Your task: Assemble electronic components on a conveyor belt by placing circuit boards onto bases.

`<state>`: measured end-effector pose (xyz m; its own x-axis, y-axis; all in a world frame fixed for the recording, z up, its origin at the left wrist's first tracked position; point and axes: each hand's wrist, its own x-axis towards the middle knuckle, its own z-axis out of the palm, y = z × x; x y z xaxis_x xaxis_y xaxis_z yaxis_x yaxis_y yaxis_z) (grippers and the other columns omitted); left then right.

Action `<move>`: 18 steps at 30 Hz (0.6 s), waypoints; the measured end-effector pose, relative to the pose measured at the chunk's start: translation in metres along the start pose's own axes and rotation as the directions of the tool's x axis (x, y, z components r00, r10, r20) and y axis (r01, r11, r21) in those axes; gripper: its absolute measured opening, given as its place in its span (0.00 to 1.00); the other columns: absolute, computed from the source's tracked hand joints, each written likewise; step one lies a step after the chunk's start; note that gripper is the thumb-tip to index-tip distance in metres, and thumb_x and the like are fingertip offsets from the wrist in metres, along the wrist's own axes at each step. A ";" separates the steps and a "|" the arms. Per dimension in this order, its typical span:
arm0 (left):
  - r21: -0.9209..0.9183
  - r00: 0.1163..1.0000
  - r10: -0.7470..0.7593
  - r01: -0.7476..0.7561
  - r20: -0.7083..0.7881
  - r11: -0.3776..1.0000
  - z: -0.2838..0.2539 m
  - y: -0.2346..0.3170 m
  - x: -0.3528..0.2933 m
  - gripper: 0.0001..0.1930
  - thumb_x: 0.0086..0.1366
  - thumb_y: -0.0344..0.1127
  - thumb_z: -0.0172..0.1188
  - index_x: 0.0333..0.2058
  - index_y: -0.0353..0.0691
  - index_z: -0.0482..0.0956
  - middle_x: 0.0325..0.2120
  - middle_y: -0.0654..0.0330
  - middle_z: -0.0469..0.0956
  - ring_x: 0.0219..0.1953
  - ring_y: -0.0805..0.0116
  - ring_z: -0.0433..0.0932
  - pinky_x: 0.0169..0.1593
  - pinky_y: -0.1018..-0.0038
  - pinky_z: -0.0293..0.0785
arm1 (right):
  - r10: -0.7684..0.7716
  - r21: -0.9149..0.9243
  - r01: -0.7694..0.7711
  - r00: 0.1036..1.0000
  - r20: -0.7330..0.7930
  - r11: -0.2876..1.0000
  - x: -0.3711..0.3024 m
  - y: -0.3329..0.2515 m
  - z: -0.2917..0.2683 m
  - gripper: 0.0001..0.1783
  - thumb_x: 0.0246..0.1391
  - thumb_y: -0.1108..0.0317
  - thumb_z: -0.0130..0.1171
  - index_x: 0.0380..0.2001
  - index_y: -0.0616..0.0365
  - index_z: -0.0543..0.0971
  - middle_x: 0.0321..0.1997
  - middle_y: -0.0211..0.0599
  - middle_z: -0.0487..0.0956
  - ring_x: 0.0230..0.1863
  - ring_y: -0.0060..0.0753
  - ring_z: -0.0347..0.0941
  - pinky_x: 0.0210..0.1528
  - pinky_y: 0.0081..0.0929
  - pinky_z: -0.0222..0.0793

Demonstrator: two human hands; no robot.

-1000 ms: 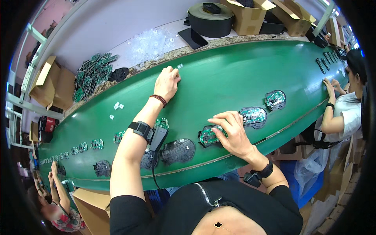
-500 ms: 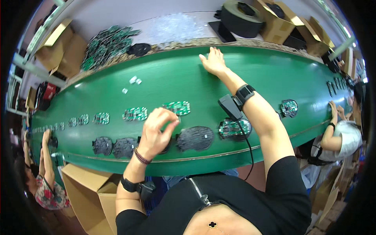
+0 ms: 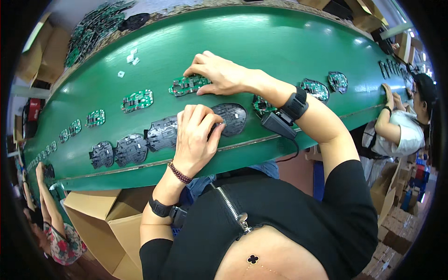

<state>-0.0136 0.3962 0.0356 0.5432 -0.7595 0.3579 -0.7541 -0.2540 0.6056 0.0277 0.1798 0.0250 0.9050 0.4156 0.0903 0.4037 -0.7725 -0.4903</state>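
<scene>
My left hand (image 3: pixel 198 133) is closed in a pinch above a black plastic shell (image 3: pixel 233 117) on the green belt. Something tiny and pale shows at its fingertips, too small to name. My right hand (image 3: pixel 221 74) reaches across and grips the right end of a green circuit board (image 3: pixel 184 86), index finger at the far edge and thumb at the near edge. Left of my left hand lie more black shells (image 3: pixel 130 148) in a row. Under my right forearm, partly hidden, another circuit board (image 3: pixel 263 105) sits in a dark shell.
Further boards (image 3: pixel 137 101) line the belt (image 3: pixel 280 42) to the left. Small white pieces (image 3: pixel 132 57) lie beyond them. Right of my arm are boards (image 3: pixel 337 82) in shells. A cardboard box (image 3: pixel 93 205) stands below the near edge. Co-workers' hands (image 3: pixel 388 95) are at both ends.
My right hand has come from the belt's far side toward me and left, and taken hold of a circuit board. My left hand remains pinched, now over the shell. The whole view has shifted.
</scene>
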 end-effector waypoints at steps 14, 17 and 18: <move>0.076 1.000 -0.029 0.028 0.013 0.997 0.022 -0.002 0.002 0.06 0.57 0.29 0.69 0.34 0.41 0.81 0.34 0.61 0.76 0.42 0.60 0.72 0.50 0.64 0.63 | 0.225 0.046 -0.221 0.947 -0.230 0.974 -0.080 0.009 -0.004 0.31 0.52 0.62 0.72 0.59 0.56 0.75 0.54 0.41 0.73 0.57 0.48 0.66 0.63 0.41 0.66; 0.074 0.999 -0.035 0.034 0.015 0.997 0.022 -0.003 0.003 0.06 0.58 0.29 0.68 0.34 0.41 0.81 0.34 0.61 0.76 0.42 0.60 0.71 0.50 0.64 0.62 | 0.252 0.043 -0.249 0.938 -0.239 0.968 -0.079 0.007 -0.005 0.31 0.52 0.63 0.72 0.58 0.58 0.75 0.53 0.43 0.72 0.57 0.49 0.66 0.63 0.41 0.66; 0.072 0.999 -0.035 0.034 0.016 0.997 0.023 -0.004 0.002 0.06 0.58 0.29 0.68 0.33 0.41 0.81 0.33 0.61 0.76 0.42 0.60 0.71 0.50 0.64 0.62 | 0.277 0.036 -0.277 0.929 -0.243 0.960 -0.079 0.005 -0.005 0.31 0.52 0.63 0.72 0.58 0.59 0.75 0.53 0.44 0.72 0.56 0.49 0.66 0.63 0.41 0.66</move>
<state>-0.0180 0.3820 0.0182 0.5635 -0.7597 0.3245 -0.7598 -0.3223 0.5647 -0.0413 0.1400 0.0200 0.9857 0.0554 0.1591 0.1322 -0.8398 -0.5266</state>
